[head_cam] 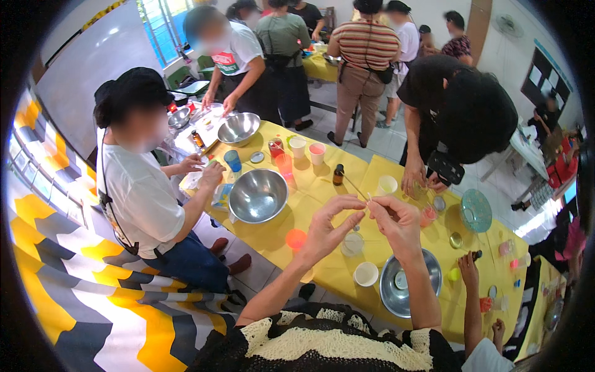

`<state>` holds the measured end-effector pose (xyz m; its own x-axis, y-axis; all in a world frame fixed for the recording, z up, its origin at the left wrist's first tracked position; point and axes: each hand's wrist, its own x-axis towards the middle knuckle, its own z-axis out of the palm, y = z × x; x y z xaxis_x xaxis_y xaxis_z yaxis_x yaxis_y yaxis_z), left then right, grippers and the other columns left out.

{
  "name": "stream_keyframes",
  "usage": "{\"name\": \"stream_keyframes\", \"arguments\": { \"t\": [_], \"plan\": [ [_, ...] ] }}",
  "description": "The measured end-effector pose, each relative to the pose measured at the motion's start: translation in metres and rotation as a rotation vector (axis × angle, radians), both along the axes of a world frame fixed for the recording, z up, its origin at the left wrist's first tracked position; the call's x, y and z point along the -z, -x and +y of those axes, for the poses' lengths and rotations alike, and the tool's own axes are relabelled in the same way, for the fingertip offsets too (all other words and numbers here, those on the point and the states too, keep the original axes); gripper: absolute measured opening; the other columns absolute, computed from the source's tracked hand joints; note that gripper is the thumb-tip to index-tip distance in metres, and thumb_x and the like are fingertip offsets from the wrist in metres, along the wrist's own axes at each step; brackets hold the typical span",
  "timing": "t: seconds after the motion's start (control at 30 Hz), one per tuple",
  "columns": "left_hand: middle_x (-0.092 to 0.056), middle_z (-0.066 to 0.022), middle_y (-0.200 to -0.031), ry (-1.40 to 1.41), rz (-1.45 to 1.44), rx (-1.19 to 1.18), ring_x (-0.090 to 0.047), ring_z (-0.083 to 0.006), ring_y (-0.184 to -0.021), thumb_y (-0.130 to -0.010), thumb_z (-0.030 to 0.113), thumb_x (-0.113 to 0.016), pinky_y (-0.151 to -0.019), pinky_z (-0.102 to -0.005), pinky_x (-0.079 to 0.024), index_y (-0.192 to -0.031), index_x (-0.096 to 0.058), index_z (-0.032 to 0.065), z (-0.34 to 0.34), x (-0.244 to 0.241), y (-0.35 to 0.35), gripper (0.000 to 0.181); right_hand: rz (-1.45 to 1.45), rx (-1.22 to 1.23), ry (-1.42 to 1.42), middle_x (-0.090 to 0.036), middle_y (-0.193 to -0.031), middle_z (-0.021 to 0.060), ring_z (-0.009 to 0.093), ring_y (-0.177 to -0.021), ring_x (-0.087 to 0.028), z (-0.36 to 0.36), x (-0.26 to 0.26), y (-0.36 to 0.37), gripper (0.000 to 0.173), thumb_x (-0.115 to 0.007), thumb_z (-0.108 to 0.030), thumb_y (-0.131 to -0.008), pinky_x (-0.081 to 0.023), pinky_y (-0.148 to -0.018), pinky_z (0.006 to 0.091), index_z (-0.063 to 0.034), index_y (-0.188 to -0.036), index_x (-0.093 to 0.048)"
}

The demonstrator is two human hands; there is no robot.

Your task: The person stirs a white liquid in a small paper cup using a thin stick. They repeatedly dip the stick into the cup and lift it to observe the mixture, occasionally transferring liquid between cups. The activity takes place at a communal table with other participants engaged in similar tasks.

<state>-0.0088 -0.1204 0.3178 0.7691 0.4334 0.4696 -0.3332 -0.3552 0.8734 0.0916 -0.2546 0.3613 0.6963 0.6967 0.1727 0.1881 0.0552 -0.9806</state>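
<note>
Both my hands are raised over the yellow-covered table (pixel 325 204), close together. My right hand (pixel 395 221) pinches a small, thin whitish piece (pixel 369 201), perhaps a wick or string, between thumb and fingertips. Beside it, my left hand (pixel 337 223) has its thumb and index finger curved towards the same piece; whether they grip it cannot be told. A thin stick (pixel 354 185) shows just behind the fingertips. Below the hands stand a clear glass jar (pixel 353 244), a white paper cup (pixel 366 274) and a steel bowl (pixel 388 293) with a small container inside.
A large steel bowl (pixel 258 195), an orange cup (pixel 296 239) and a blue cup (pixel 233 160) stand to the left. An amber bottle (pixel 338 175) and paper cups (pixel 387 185) are farther back. People work at the left, across the table and at the right, where another person's hand (pixel 467 262) reaches in.
</note>
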Motion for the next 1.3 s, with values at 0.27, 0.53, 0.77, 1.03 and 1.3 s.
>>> {"name": "stream_keyframes", "arguments": {
  "t": [0.27, 0.53, 0.77, 1.03, 1.3],
  "plan": [
    [-0.065, -0.0083, -0.107, 0.128, 0.031, 0.055, -0.057, -0.0150, -0.104, -0.088, 0.006, -0.066, -0.090, -0.0302, -0.045, -0.098, -0.065, 0.0006, -0.008, 0.002, -0.008, 0.011, -0.061, -0.026, -0.040, -0.065, -0.081, 0.0009, 0.004, -0.069, -0.055, -0.007, 0.000, -0.001, 0.015, -0.063, -0.009, -0.090, -0.043, -0.060, 0.0200, 0.0012, -0.101, -0.068],
    [-0.065, -0.0076, -0.089, -0.272, -0.073, -0.033, -0.060, -0.0288, -0.106, -0.078, -0.005, -0.069, -0.090, -0.0366, -0.046, -0.088, -0.062, 0.0024, -0.009, -0.008, -0.019, 0.014, -0.069, 0.007, -0.027, -0.065, -0.079, -0.0021, 0.002, -0.070, -0.053, -0.019, 0.009, -0.005, 0.013, -0.064, -0.011, -0.090, -0.043, -0.061, 0.0188, 0.0007, -0.095, -0.068],
    [-0.065, -0.0077, -0.092, -0.242, -0.075, -0.009, -0.058, -0.0289, -0.109, -0.078, -0.001, -0.070, -0.091, -0.0392, -0.044, -0.091, -0.063, 0.0043, -0.014, 0.004, -0.026, 0.015, 0.072, -0.005, -0.014, -0.067, -0.082, -0.0007, 0.003, -0.073, -0.057, -0.027, 0.007, -0.005, 0.014, -0.064, -0.012, -0.089, -0.046, -0.063, 0.0191, 0.0001, -0.096, -0.069],
    [-0.058, -0.0061, -0.115, 0.327, 0.068, 0.363, -0.054, -0.0170, -0.107, -0.094, 0.010, -0.054, -0.094, -0.0318, -0.042, -0.113, -0.063, 0.0022, -0.005, 0.005, -0.026, 0.022, 0.021, -0.060, -0.047, -0.065, -0.082, -0.0004, 0.004, -0.073, -0.058, -0.037, 0.008, 0.000, 0.014, -0.064, -0.011, -0.090, -0.047, -0.066, 0.0200, 0.0007, -0.098, -0.068],
    [-0.060, -0.0134, -0.113, 0.296, -0.031, 0.902, -0.054, -0.0270, -0.113, -0.085, 0.002, -0.065, -0.095, -0.0400, -0.043, -0.096, -0.070, 0.0053, 0.000, 0.000, -0.041, 0.013, 0.111, -0.162, 0.045, -0.064, -0.081, -0.0004, 0.005, -0.074, -0.058, -0.066, 0.007, 0.003, 0.015, -0.065, -0.011, -0.089, -0.046, -0.066, 0.0200, -0.0001, -0.097, -0.069]
  ]
}}
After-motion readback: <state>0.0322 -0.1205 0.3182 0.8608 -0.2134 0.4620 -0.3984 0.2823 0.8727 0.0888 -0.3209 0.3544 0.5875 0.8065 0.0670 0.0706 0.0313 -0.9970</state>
